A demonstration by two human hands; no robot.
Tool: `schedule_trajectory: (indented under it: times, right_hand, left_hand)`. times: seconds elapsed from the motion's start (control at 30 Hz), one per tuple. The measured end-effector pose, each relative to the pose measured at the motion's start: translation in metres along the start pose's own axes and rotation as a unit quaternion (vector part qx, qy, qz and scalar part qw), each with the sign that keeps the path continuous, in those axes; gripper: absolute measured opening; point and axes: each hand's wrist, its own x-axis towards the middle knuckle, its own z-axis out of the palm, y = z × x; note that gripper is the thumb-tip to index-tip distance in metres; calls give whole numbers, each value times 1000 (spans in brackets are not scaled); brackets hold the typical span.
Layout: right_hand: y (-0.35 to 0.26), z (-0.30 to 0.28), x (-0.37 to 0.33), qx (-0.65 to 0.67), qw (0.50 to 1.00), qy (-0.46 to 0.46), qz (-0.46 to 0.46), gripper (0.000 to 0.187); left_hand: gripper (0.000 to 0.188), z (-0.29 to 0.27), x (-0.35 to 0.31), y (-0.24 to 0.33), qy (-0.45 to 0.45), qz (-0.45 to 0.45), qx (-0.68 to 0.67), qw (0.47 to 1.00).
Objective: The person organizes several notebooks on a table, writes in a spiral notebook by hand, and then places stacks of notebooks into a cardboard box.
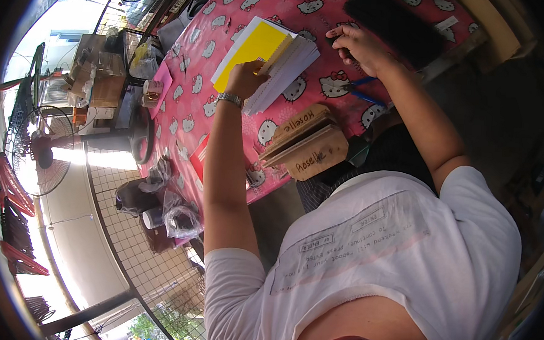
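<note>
My left hand (246,79), with a bracelet at the wrist, grips a stack of white sheets (285,77) with perforated-looking edges. A bright yellow sheet (255,43) lies at the stack's left side, partly under that hand. Off the stack's right edge, my right hand (359,49) is raised with curled fingers; something small and dark shows at the fingertips, too unclear to name. Just below it on the table lies a blue-handled hand tool (365,93), its jaws partly hidden. Nearer my lap, a wooden clamp-like block (314,144) with handwriting stands at the table edge.
A pink tablecloth with cat faces (232,12) covers the table. A black mat-like thing (393,25) lies at the far right. Along the left are a black round stand (141,134), paper cups (151,91), plastic bags (180,217) and a standing fan (43,150).
</note>
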Motion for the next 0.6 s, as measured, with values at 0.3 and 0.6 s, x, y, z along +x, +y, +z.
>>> schedule_trajectory:
  times: [0.3,0.6]
  right_hand:
    - [61,41,76,-387,868,139,-278,30]
    - [48,69,68,-534,806,151,-207,28]
  left_hand:
    - [37,4,-7,-2,116,16,-38,992]
    - [37,7,-13,-8,121,-12,-73,990]
